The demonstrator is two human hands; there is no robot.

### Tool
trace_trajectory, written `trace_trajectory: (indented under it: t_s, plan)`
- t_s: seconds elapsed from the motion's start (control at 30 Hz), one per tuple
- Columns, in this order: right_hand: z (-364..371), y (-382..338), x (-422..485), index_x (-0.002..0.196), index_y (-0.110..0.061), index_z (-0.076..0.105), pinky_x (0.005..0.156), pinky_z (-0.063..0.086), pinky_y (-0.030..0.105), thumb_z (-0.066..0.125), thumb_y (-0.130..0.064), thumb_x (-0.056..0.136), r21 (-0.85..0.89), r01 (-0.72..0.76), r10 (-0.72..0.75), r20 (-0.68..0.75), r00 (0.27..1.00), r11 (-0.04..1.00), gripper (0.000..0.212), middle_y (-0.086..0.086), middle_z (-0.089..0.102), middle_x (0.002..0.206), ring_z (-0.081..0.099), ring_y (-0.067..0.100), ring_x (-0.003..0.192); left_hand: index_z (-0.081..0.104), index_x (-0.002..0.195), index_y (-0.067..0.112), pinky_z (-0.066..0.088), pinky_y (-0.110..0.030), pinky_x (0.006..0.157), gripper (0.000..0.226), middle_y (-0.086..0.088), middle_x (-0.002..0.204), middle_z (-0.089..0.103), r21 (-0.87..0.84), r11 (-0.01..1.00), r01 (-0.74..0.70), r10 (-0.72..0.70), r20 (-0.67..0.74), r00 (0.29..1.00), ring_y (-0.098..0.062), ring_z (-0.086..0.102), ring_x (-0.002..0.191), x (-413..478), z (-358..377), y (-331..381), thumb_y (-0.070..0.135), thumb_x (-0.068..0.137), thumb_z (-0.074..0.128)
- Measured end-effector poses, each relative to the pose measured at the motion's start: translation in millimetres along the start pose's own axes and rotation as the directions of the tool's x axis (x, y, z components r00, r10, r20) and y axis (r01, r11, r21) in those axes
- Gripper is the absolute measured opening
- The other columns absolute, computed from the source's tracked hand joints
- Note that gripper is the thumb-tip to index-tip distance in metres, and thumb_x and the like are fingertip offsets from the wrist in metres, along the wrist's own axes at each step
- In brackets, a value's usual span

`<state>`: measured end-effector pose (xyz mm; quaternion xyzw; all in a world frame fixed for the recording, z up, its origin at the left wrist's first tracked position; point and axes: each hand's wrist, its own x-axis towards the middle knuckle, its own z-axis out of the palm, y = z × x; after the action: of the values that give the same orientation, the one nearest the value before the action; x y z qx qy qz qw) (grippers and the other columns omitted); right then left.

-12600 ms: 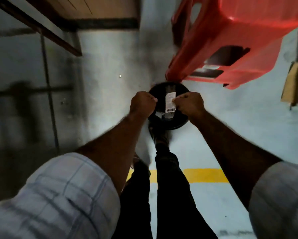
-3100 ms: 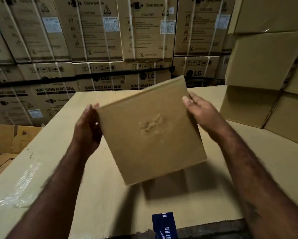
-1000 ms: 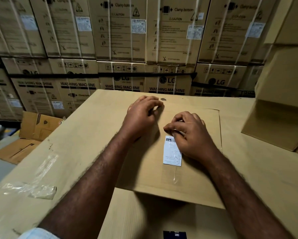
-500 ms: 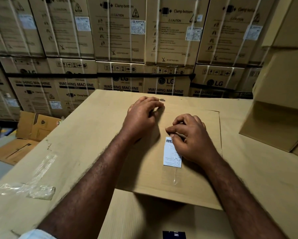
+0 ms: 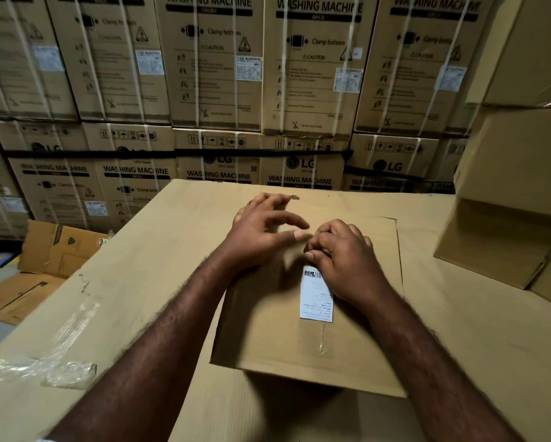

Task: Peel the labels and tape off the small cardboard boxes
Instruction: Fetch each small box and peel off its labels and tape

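Your left hand [image 5: 261,231] lies open on the far part of a flat small cardboard box [image 5: 268,339], its fingers spread and relaxed and the forefinger stretched toward your other hand. Your right hand [image 5: 344,260] sits just beside it, fingers curled tight, the thumb and fingertips nipping the top edge of a white label [image 5: 315,298] stuck on the box's upper face. Whether that edge has lifted from the cardboard cannot be told, as the knuckles hide it.

The label bears a barcode at its far end and lines of small print below, too small to read. A strip of clear tape [image 5: 322,341] runs from the label's near end toward you, flat on the box.

The box rests flat near the middle of a wide cardboard-covered table [image 5: 146,275], one near corner hanging over a step in the surface. At the table's left edge, well apart from the box, lies a crumpled length of clear tape [image 5: 67,374].

Behind the table rises a wall of strapped washing machine cartons [image 5: 309,74]. Plain brown boxes [image 5: 516,173] are stacked on the table's right side. Flattened cardboard [image 5: 28,282] lies on the floor to the left.
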<state>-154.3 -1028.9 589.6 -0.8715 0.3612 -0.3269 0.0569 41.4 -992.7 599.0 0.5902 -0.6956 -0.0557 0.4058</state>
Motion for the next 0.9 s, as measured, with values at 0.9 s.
trace_trajectory:
  t_s: [0.9]
  plan:
    - [-33, -27, -4, 0.094, -0.032, 0.048, 0.091, 0.036, 0.035, 0.057, -0.030, 0.093, -0.162, 0.042, -0.001, 0.246, 0.969, 0.986, 0.009, -0.011, 0.049, 0.101, 0.040, 0.014, 0.103, 0.039, 0.079, 0.039, -0.020, -0.072, 0.109, 0.044, -0.009, 0.167, -0.015, 0.461, 0.884, 0.085, -0.201, 0.208, 0.957, -0.027, -0.029, 0.149, -14, 13, 47, 0.067, 0.070, 0.071]
